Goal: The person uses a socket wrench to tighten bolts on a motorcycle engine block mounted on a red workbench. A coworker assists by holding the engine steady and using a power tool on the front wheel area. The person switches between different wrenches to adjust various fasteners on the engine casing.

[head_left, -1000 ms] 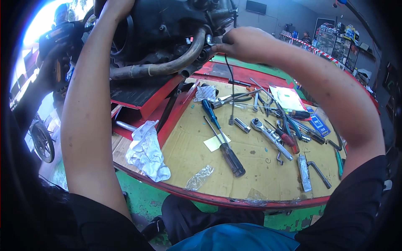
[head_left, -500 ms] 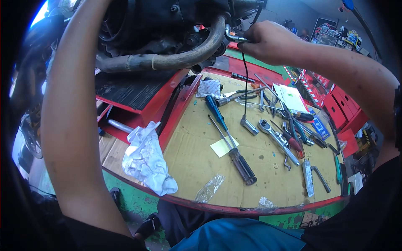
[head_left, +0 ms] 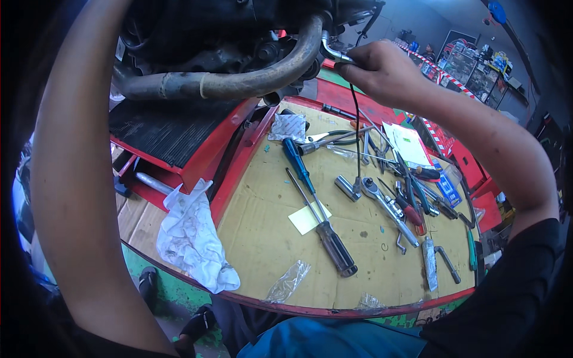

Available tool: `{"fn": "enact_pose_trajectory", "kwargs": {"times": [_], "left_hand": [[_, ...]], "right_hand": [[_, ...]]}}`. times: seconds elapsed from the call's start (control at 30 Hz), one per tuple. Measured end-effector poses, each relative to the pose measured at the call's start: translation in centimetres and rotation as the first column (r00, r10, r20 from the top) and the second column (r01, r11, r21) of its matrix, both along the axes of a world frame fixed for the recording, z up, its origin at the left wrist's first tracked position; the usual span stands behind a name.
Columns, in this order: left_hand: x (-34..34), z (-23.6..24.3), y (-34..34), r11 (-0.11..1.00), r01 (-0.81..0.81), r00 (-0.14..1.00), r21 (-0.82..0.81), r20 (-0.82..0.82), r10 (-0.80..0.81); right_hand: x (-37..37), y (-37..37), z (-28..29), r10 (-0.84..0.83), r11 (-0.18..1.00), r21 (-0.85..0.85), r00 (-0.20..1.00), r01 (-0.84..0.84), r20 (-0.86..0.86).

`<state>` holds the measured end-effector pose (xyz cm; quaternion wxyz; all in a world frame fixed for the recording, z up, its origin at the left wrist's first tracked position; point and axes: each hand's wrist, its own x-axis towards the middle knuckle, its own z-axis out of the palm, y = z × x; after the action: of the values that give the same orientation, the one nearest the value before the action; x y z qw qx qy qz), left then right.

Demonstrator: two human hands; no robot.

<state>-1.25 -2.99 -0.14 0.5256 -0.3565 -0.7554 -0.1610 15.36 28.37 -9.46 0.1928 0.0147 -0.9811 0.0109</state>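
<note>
At the upper right, my right hand (head_left: 382,68) is closed around the handle of a bent chrome wrench (head_left: 335,53). The wrench's far end reaches the outlet where a curved exhaust pipe (head_left: 239,83) meets the dark engine (head_left: 197,36). Below that hand, a black cable (head_left: 357,119) hangs with an angled silver-bodied cap (head_left: 348,187) at its lower end, over the bench. My left forearm (head_left: 74,179) rises along the left side past the upper edge, so my left hand is out of the picture.
Cardboard covers the red-edged bench (head_left: 268,227). On it lie screwdrivers (head_left: 336,247), a ratchet (head_left: 391,212), pliers (head_left: 340,138), a foil tube (head_left: 430,262) and plastic wrappers. A white rag (head_left: 194,238) drapes by a red stand with a black ribbed top (head_left: 173,128).
The view has shifted slightly. The cap on the hanging cable has swung round, its silver body now pointing left. My right hand stays on the wrench, which shows at a slightly different slant.
</note>
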Motion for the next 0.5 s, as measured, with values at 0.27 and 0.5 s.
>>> {"fn": "enact_pose_trajectory", "kwargs": {"times": [0.27, 0.5], "left_hand": [[0.5, -1.3, 0.0, 0.993, -0.105, 0.99, -0.06, -0.101, 0.099], [0.3, -1.3, -0.6, 0.991, -0.13, 0.991, 0.01, 0.03, 0.13]], "right_hand": [[-0.8, 1.3, -1.4, 0.1, 0.994, -0.033, 0.994, -0.102, -0.055], [-2.7, 2.2, -3.1, 0.178, 0.974, -0.122, 0.977, -0.192, -0.118]]}}
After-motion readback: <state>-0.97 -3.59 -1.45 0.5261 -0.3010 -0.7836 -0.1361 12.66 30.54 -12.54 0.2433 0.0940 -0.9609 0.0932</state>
